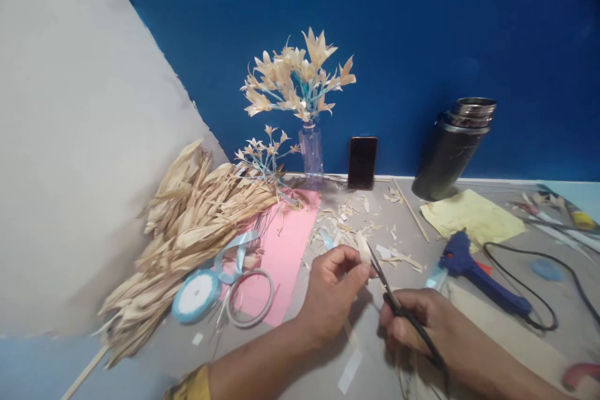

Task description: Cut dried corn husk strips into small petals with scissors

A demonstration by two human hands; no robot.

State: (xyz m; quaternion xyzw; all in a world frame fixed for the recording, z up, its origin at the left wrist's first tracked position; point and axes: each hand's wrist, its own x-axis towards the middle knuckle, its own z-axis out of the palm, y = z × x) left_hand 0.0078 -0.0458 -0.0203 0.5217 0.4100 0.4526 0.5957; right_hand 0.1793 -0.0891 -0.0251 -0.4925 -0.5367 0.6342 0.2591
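Note:
My left hand [334, 292] pinches a small pale strip of dried husk [364, 248] between thumb and fingers, held just above the grey tabletop. My right hand [419, 324] grips black scissors [398, 306]; their pointed blades reach up to the husk piece. Husk scraps [349, 219] lie scattered on the table right behind the hands.
A heap of dried husks [187, 225] lies at left beside pink paper [281, 250], a light-blue ribbon spool [195, 295] and a clear tape ring [250, 297]. A bottle of husk flowers [311, 153], a phone [362, 162] and a dark tumbler [452, 150] stand along the blue wall. A blue glue gun [473, 272] with its cord lies at right.

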